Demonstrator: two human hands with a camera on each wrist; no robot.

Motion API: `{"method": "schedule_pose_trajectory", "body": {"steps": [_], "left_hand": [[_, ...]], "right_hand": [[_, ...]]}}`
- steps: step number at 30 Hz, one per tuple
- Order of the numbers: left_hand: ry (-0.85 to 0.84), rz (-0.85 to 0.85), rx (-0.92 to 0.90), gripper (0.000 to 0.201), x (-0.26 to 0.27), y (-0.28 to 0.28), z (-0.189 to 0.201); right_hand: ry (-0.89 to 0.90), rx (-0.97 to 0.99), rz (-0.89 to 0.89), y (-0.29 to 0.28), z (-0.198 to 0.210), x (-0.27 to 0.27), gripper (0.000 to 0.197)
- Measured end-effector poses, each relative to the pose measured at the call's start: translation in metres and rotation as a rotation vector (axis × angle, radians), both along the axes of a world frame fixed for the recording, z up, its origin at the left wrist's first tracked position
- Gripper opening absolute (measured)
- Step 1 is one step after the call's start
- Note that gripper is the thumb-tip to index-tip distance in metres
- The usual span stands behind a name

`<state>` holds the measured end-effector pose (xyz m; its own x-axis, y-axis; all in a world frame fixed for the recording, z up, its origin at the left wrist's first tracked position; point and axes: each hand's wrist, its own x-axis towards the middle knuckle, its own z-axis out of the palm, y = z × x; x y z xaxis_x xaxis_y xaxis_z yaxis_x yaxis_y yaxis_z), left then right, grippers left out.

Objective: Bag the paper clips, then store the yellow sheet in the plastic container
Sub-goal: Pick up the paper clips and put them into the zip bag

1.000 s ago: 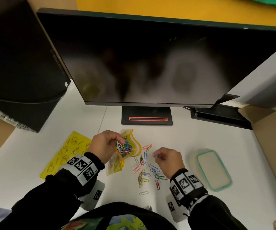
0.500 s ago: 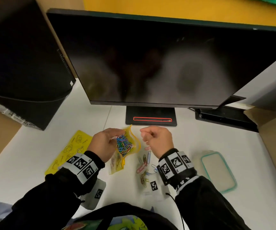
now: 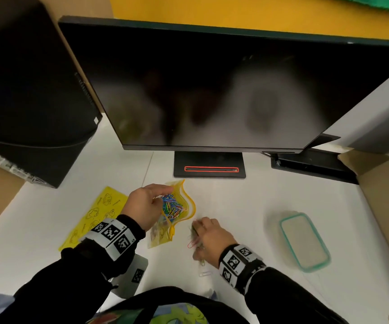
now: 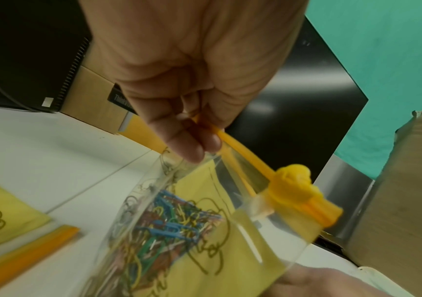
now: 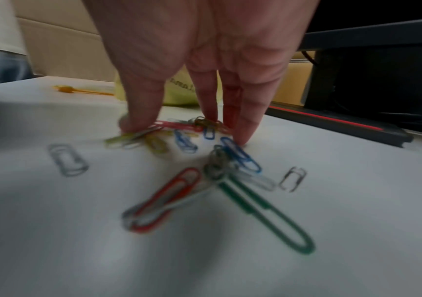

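Now the left hand (image 3: 145, 205) holds the bag (image 3: 179, 208) open while the right hand (image 3: 208, 238) reaches into the loose paper clips (image 5: 192, 160).

Thumb and fingers of the left grip pinch the bag's yellow zip edge (image 4: 232, 144) — many coloured clips lie inside it. The right hand's fingers (image 5: 248, 120) point down, spread apart, tips touching the clips on the white desk (image 3: 235, 202); nothing is clamped. The yellow sheet (image 3: 95, 213) lies flat, left of the bag. The plastic container (image 3: 304, 242), lid on, stands well to the right.
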<state>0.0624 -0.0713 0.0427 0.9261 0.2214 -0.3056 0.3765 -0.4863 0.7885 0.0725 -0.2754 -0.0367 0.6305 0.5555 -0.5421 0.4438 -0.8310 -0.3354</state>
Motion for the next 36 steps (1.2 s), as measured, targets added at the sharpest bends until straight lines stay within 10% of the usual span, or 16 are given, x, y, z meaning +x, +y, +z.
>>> {"method": "schedule_pose_trajectory", "body": {"steps": [5, 14, 26, 36], "left_hand": [[0.003, -0.016, 0.026, 0.042, 0.000, 0.000, 0.002], [0.001, -0.004, 0.035, 0.041, -0.003, 0.003, 0.004], [0.033, 0.007, -0.031, 0.040, -0.003, -0.001, 0.004], [-0.021, -0.039, -0.002, 0.049, -0.001, -0.001, 0.005]], "right_hand": [[-0.079, -0.009, -0.005, 0.008, 0.000, -0.013, 0.038], [-0.079, -0.001, -0.135, 0.014, 0.001, -0.008, 0.034], [0.084, 0.752, -0.828, -0.009, 0.045, 0.032, 0.032], [0.070, 0.757, -0.535, 0.059, 0.075, 0.045, 0.010]]}}
